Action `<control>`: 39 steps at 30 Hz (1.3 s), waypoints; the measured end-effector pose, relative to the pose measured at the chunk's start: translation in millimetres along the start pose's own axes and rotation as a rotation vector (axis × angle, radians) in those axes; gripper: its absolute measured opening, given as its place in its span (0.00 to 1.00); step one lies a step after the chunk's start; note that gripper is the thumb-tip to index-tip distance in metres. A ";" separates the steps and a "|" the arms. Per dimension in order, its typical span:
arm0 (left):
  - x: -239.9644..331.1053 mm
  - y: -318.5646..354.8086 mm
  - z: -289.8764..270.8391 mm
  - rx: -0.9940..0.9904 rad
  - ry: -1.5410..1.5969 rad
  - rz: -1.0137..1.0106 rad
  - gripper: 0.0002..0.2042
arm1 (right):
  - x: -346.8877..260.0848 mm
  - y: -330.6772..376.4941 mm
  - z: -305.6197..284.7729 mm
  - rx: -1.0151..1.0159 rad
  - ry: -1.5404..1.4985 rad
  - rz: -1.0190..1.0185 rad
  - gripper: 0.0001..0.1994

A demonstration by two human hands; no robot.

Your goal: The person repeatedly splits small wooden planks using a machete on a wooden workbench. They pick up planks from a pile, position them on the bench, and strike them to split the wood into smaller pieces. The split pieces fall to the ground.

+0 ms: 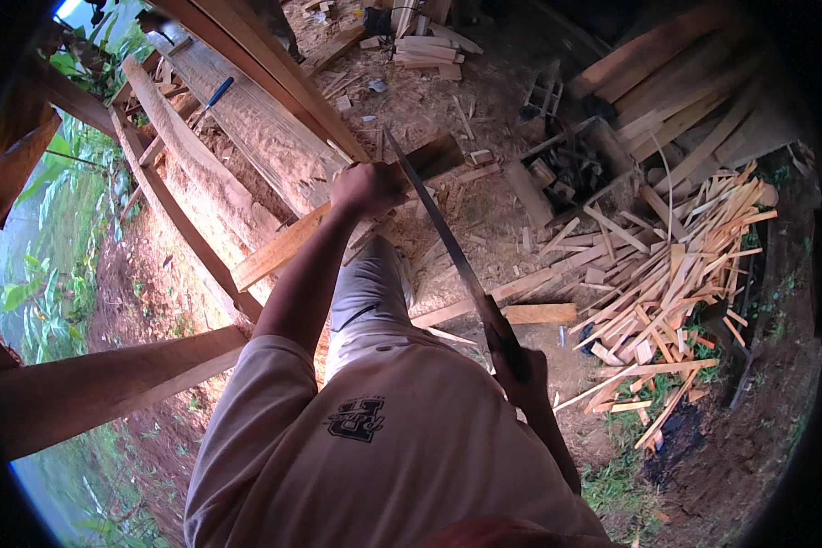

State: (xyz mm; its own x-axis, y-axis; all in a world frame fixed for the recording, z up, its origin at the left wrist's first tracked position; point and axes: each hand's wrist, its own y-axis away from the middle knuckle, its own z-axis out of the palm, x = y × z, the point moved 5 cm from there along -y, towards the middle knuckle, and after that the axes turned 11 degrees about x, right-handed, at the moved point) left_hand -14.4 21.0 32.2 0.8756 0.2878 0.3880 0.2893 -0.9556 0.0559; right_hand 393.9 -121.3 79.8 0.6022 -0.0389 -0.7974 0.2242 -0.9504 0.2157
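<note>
My left fingers [391, 183] clamp the plank [283, 247], right fingers [526, 376] the handsaw [443, 239]; looks close, so a skip could nick me.

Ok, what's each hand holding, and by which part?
The right hand holds the handsaw by its handle; the left hand grips the wooden board just left of where the saw crosses it.

Left arm [303, 274] stretched forward, left hand [368, 189] curled in a grip; right arm [552, 434] low beside the torso [411, 447], right hand [524, 373] clenched farther back
</note>
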 end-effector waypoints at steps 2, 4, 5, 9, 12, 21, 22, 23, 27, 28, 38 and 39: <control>-0.8 -2.1 7.0 0.011 0.001 0.029 0.23 | -38.0 12.3 -26.1 0.030 0.045 -0.038 0.13; 0.9 -3.2 7.5 0.001 0.007 0.055 0.23 | -73.2 16.9 -38.3 0.053 0.082 -0.074 0.14; 5.8 -1.8 1.8 -0.011 0.009 0.064 0.23 | -90.6 11.9 -39.8 0.058 0.095 -0.098 0.14; -17.0 -6.2 22.4 0.033 0.033 0.043 0.23 | -127.8 -51.3 0.2 -0.002 0.002 -0.153 0.15; -5.8 -5.4 12.6 0.051 -0.003 0.082 0.23 | -123.9 -131.6 51.6 0.039 0.003 -0.230 0.17; 17.5 1.2 -14.2 -0.017 -0.058 0.001 0.22 | -114.4 -179.7 105.5 0.072 -0.136 -0.344 0.18; 17.2 2.0 -10.2 -0.013 -0.047 0.004 0.22 | -102.2 -163.0 98.4 0.075 -0.144 -0.321 0.17; 12.8 -0.5 -6.7 0.002 -0.039 0.002 0.22 | -92.1 -146.1 90.2 0.079 -0.154 -0.301 0.17; 4.4 -2.9 2.8 -0.003 0.010 -0.006 0.21 | -33.3 -58.5 32.4 0.189 -0.086 -0.312 0.16; -0.6 -2.5 8.2 0.005 -0.003 -0.016 0.21 | -25.5 -37.0 14.7 0.239 -0.047 -0.376 0.16; -6.4 -3.9 13.7 0.020 0.025 0.033 0.23 | -117.6 -17.5 -33.6 0.011 -0.042 -0.059 0.16; -12.1 -4.8 15.3 0.021 0.045 0.033 0.23 | -126.1 -38.1 -20.0 0.010 -0.050 -0.096 0.16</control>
State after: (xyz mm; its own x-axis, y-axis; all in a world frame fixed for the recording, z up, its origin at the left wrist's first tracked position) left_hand -20.5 23.0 13.2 0.8667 0.2530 0.4299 0.2696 -0.9627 0.0231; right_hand 324.8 -74.0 183.4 0.5389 0.0375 -0.8415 0.2717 -0.9534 0.1315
